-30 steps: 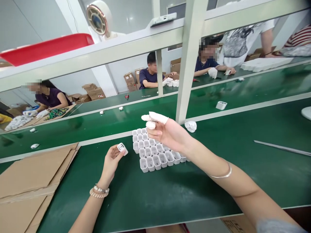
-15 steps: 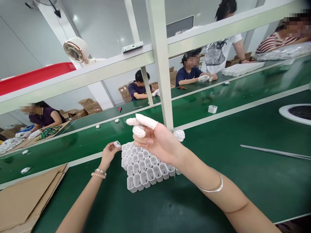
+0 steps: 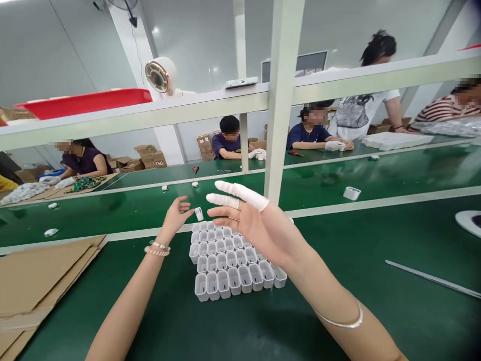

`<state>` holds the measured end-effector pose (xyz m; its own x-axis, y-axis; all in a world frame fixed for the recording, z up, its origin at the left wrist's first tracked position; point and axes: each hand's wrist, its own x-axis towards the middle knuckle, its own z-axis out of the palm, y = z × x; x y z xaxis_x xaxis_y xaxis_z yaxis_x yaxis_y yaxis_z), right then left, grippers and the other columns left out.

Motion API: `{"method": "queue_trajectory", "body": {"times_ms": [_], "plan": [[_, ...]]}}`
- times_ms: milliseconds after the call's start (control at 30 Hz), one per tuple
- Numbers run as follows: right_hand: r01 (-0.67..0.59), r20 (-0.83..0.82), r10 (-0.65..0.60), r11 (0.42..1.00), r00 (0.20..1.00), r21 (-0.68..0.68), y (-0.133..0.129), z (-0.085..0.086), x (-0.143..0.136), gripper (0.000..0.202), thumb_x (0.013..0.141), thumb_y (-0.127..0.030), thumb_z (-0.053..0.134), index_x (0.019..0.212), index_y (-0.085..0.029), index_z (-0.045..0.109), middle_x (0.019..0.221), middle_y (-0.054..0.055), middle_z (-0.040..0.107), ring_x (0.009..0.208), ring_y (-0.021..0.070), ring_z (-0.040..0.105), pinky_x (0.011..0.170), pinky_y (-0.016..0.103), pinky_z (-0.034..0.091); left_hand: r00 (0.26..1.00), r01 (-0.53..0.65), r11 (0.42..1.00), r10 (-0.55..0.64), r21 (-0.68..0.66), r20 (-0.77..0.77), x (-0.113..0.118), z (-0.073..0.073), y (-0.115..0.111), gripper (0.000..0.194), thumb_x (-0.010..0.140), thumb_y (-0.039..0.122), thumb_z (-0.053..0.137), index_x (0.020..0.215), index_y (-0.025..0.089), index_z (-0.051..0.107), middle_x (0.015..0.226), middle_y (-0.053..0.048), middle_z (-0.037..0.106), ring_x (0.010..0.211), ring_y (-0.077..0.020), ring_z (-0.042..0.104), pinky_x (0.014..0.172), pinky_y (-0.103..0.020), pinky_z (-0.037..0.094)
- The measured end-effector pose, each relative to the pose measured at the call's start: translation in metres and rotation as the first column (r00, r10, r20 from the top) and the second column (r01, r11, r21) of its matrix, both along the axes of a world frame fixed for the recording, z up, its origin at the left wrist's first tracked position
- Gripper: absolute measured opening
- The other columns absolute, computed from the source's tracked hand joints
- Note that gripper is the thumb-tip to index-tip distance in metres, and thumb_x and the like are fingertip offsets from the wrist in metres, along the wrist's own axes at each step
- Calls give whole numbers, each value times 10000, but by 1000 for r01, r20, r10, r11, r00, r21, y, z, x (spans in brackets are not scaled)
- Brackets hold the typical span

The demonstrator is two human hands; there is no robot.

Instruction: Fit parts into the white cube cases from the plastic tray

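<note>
My left hand, with beaded bracelets at the wrist, is open over the near edge of the green belt. A small white plastic piece with a dark mark is just right of its thumb tip; I cannot tell whether they touch. My right hand is open and holds nothing, its fingers stretched to the left and white finger cots on some of them. Below it, white open-topped plastic housings stand in tight rows on the green table. The hand and forearm hide part of the back right rows.
Flat cardboard lies at left, metal tweezers at right. On the belt are several small white parts and a white housing. A white post rises behind my right hand. Several co-workers sit or stand across the belt.
My left hand has opened its fingers from the small white piece, which is now beside the thumb. The fingers of my right hand have straightened and spread. The view has turned left.
</note>
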<state>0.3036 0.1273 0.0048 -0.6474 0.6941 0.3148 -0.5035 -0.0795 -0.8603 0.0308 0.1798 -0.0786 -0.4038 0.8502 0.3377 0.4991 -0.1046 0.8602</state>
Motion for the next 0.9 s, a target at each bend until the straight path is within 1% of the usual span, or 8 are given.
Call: {"method": "queue_trajectory", "body": {"times_ms": [33,133,233,300,367,500,767,900], "plan": [[5,23,-6,1000,1000,27,-1,-1,-1,424,983,-451,487,1329,-223,576,1309,119,662,1095,245,686,944,417,562,999,35,999,-34,24,-32,5,15,-17,567,699,271,783,1218,170,581,946,-73,723,984,-270,686,966,-452,513],[21,87,-28,997,996,76,-5,-6,-6,474,993,-460,478,1412,-241,517,1359,119,632,1128,265,682,963,452,559,919,157,972,-79,177,-386,28,57,-77,562,815,312,725,1339,238,536,938,-35,733,1018,-272,686,966,-466,510],[53,164,-78,987,983,152,-11,-9,-9,519,1000,-493,461,1464,-259,472,1380,121,615,1136,283,680,951,482,563,861,221,922,-32,317,-507,54,80,-127,557,869,285,690,1392,260,502,918,-27,723,1009,-274,696,890,-431,560],[71,210,-118,973,971,220,-15,-11,-11,530,1001,-528,444,1465,-275,476,1368,119,622,1132,292,682,934,500,567,840,251,905,-26,345,-543,64,83,-145,576,882,261,681,1422,273,480,917,-28,716,1011,-281,693,847,-422,579],[85,238,-151,960,960,266,-18,-12,-13,528,997,-555,437,1451,-290,493,1346,115,638,1122,296,686,925,512,567,831,279,899,-50,337,-554,69,79,-152,588,891,240,673,1439,280,464,914,-26,713,1009,-281,691,835,-417,587],[85,261,-154,962,953,259,-19,-14,-15,531,999,-553,427,1455,-288,488,1362,116,631,1132,299,682,942,522,561,815,295,904,-69,310,-575,70,72,-154,575,918,211,625,1456,270,433,937,-23,720,997,-274,698,876,-434,584],[98,228,-139,978,964,184,-21,-19,-15,498,984,-491,519,1447,-309,508,1361,88,639,1180,300,660,1004,533,533,791,244,946,-68,211,-608,74,75,-157,516,944,160,531,1434,267,411,1064,-33,710,1018,-214,699,906,-378,569],[113,213,-151,977,965,180,-23,-21,-15,482,957,-476,585,1407,-305,548,1332,88,660,1178,301,662,1029,546,515,785,263,939,-74,221,-615,76,75,-153,488,935,137,518,1399,262,433,992,-15,707,1004,-192,693,909,-358,557]]}}
